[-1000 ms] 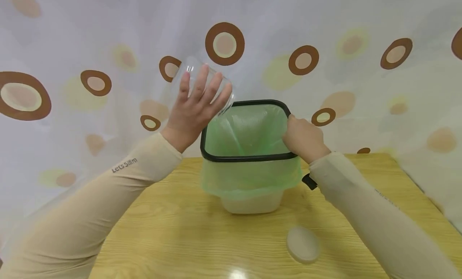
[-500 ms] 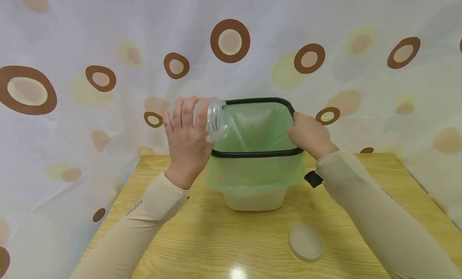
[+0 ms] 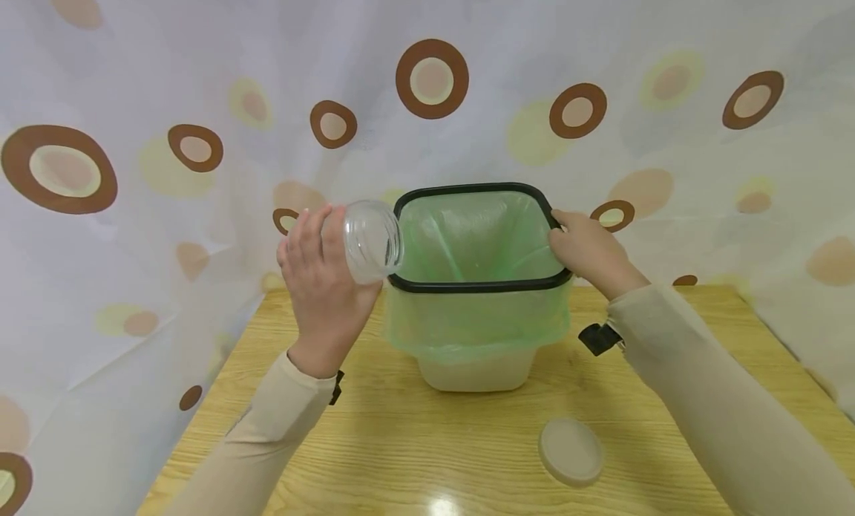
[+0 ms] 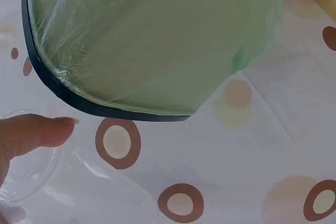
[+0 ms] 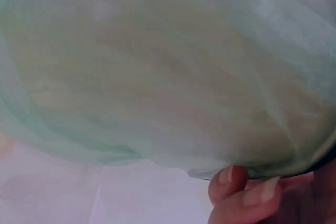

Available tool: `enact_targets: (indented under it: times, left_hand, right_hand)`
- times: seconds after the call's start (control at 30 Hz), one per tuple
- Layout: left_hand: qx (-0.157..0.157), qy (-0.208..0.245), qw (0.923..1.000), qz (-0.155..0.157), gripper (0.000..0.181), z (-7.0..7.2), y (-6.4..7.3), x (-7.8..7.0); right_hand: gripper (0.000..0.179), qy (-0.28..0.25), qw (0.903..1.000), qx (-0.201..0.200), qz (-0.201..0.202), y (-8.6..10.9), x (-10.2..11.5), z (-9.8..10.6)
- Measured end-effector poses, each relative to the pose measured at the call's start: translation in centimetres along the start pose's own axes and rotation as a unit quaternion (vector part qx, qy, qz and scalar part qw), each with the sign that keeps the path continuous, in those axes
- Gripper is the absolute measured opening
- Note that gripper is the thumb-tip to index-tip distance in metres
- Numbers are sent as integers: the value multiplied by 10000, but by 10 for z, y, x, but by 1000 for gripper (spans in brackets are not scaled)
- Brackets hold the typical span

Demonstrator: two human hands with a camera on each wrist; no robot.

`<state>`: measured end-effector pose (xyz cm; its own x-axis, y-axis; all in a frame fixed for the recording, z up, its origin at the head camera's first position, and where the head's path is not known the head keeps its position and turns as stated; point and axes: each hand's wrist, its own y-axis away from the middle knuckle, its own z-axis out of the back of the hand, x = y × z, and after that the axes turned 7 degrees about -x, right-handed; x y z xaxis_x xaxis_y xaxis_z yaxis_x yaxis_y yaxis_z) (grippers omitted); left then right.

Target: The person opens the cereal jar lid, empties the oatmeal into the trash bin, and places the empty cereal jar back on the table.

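My left hand [image 3: 319, 293] holds a clear jar [image 3: 371, 241] on its side, mouth toward the right, beside the bin's left rim. In the left wrist view the thumb [image 4: 39, 131] lies over the see-through jar [image 4: 113, 192]. A pale bin [image 3: 477, 373] with a black rim [image 3: 477, 286] stands tipped toward me, lined with a green plastic bag [image 3: 477, 323] folded over its outside. My right hand [image 3: 591, 250] grips the rim at the right side. Its fingertips [image 5: 253, 196] show at the bag's edge in the right wrist view.
A round beige lid [image 3: 571, 451] lies on the wooden table [image 3: 401, 449] in front of the bin. Behind the table hangs a white sheet [image 3: 501, 26] with brown ring patterns. Black straps [image 3: 599, 338] show at both wrists.
My left hand has come down and to the left with the jar, from raised and tilted by the bin to level beside its rim. The right hand keeps its grip on the rim.
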<state>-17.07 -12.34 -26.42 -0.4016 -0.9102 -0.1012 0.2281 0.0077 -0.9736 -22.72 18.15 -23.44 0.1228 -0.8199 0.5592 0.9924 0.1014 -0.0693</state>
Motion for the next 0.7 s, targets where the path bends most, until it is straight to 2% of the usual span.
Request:
enact_targets:
  times: [0.27,0.6,0.7]
  left_hand:
    - [-230,329,9989,225,69,10,7,8]
    - [-222,624,9958,630,82,20,26,9]
    - [-105,763,9936,821,84,22,32,9]
  right_hand:
    - [57,-179,9982,-556,107,11,-6,-1]
    - [54,-166,9949,-970,220,24,-15,-3]
    - [54,-114,9947,-1002,197,26,-16,-3]
